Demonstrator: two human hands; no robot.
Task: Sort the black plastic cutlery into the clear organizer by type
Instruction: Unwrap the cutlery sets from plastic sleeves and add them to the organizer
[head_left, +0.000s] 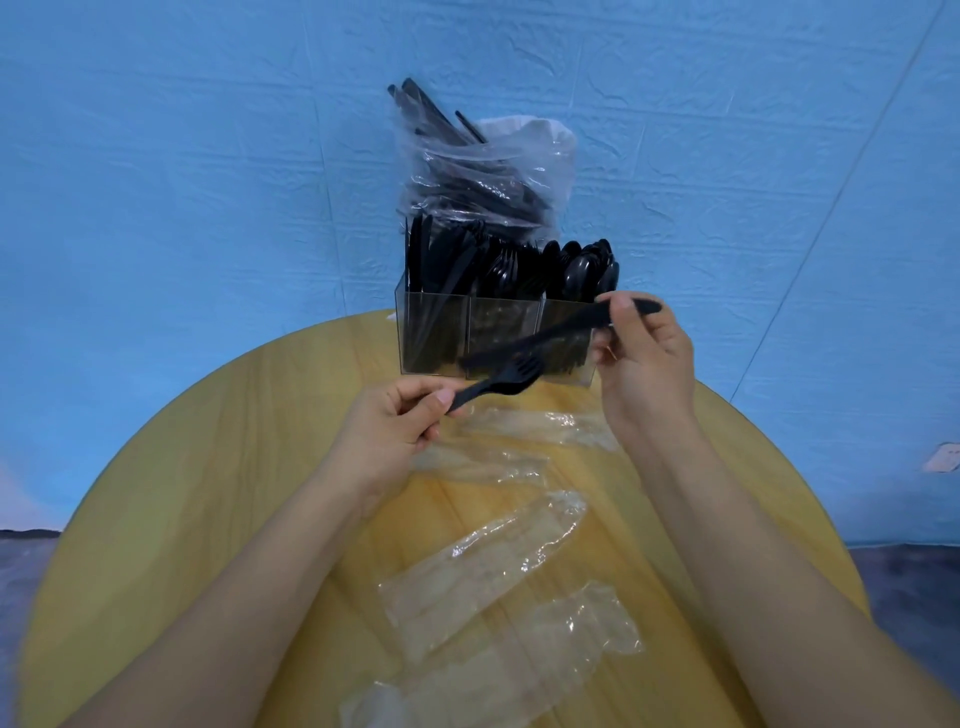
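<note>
My left hand pinches the handle of a black plastic fork, its tines pointing right toward the organizer. My right hand pinches a black knife by its handle, the blade slanting down-left just above the fork. The clear organizer stands at the table's far edge with three compartments: knives on the left, forks in the middle, spoons on the right. Behind it leans a clear plastic bag full of more black cutlery.
Several empty clear plastic wrappers lie spread over the round yellow wooden table between my arms. A blue cloth backdrop hangs behind the table. The table's left side is bare wood.
</note>
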